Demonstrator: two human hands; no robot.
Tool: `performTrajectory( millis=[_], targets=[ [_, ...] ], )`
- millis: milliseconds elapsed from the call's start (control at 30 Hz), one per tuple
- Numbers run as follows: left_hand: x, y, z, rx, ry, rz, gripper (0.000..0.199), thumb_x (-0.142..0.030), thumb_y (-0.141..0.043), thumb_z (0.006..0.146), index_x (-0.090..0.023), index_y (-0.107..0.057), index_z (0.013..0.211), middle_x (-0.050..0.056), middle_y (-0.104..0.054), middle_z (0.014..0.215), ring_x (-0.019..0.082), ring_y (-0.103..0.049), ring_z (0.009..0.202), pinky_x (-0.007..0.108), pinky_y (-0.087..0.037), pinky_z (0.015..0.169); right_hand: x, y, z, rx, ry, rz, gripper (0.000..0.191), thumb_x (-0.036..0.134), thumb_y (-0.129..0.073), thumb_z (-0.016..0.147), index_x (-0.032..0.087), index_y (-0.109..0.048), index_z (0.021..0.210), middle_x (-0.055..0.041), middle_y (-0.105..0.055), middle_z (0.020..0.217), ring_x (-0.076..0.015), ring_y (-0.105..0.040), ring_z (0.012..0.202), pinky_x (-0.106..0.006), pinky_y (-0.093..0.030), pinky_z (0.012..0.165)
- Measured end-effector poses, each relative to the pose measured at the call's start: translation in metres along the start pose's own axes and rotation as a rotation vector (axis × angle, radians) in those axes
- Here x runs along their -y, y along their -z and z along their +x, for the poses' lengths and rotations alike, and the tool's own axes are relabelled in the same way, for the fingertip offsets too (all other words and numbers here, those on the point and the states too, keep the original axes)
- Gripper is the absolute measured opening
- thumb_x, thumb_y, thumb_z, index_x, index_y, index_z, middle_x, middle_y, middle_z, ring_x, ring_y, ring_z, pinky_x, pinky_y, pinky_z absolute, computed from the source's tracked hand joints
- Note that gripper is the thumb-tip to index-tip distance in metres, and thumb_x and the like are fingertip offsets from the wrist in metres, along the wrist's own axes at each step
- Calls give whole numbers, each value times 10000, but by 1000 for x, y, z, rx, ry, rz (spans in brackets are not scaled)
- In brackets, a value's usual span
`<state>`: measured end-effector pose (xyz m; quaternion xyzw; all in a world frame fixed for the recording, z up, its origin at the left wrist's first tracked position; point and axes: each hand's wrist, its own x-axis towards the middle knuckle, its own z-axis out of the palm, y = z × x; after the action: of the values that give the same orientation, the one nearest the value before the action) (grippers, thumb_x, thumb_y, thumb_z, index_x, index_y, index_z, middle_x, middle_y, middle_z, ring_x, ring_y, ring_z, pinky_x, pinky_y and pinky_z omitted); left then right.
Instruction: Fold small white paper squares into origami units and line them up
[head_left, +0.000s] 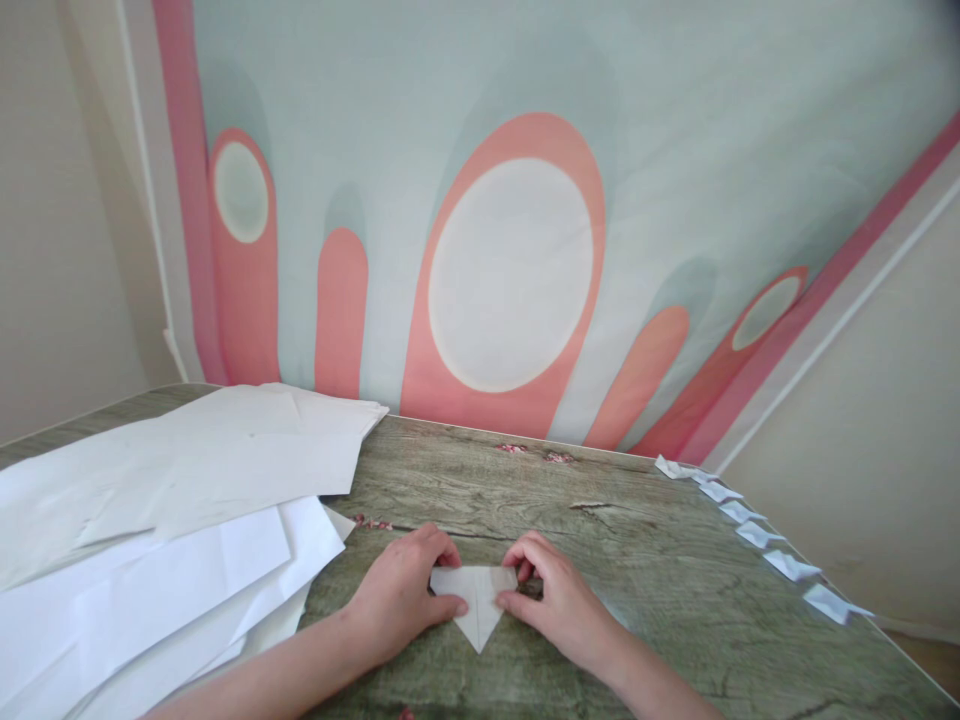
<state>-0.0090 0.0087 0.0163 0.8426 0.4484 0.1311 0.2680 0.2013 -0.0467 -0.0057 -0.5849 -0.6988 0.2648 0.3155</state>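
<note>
A small piece of folded white paper (478,605) lies between my hands at the front middle of the table, its pointed end towards me and a crease down its centre. My left hand (405,590) pinches its left corner, thumb on top and fingers curled behind the upper edge. On the opposite corner, my right hand (551,598) grips the paper in the same way, thumb in front and fingers bent at the back. The undersides of the fingers are partly hidden.
Loose white sheets (225,450) are piled in overlapping layers on the left of the wood-patterned table (600,560). Several small folded paper pieces (791,567) stand in a row along the right edge. Behind the table hangs a patterned cloth (517,270).
</note>
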Motion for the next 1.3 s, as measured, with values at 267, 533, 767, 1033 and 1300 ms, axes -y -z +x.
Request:
performTrajectory(
  millis=[267, 533, 767, 1033, 1300],
  targets=[
    [-1, -1, -1, -4, -7, -36, 218, -250, -660, 635, -201, -562, 824, 7, -573, 870, 205, -527, 837, 280, -381, 740, 4, 5, 0, 100, 52, -19, 309, 198, -638, 759, 242, -629, 1065, -24, -533, 964, -161, -538, 820, -267, -420, 756],
    [-6, 2, -2, -17, -39, -36, 190, -215, -661, 626, -195, -565, 789, 9, -581, 851, 209, -512, 845, 295, -369, 769, 3, 3, -1, 92, 40, -12, 265, 173, -648, 749, 242, -650, 1004, -14, -524, 972, -145, -538, 794, -256, -417, 744],
    [1, -5, -1, 6, -6, -79, 318, -228, -645, 629, -212, -590, 942, 12, -621, 907, 212, -545, 880, 293, -389, 798, 4, 2, 0, 52, 15, 49, 242, 134, -665, 699, 222, -637, 923, -7, -540, 926, -163, -538, 824, -267, -419, 751],
    [-1, 1, 0, 50, -78, -97, 220, -234, -649, 642, -226, -669, 861, -8, -649, 870, 204, -558, 859, 273, -383, 790, 9, -10, 3, -26, 33, 15, 252, 68, -658, 644, 217, -600, 839, 0, -563, 885, -193, -503, 914, -293, -375, 816],
    [0, 2, 0, 54, -109, -103, 200, -222, -625, 668, -226, -676, 861, 1, -651, 860, 196, -564, 862, 264, -391, 793, 14, -16, 7, 3, 43, -19, 141, 137, -685, 717, 229, -658, 820, 1, -584, 842, -194, -495, 909, -299, -351, 814]
  ],
)
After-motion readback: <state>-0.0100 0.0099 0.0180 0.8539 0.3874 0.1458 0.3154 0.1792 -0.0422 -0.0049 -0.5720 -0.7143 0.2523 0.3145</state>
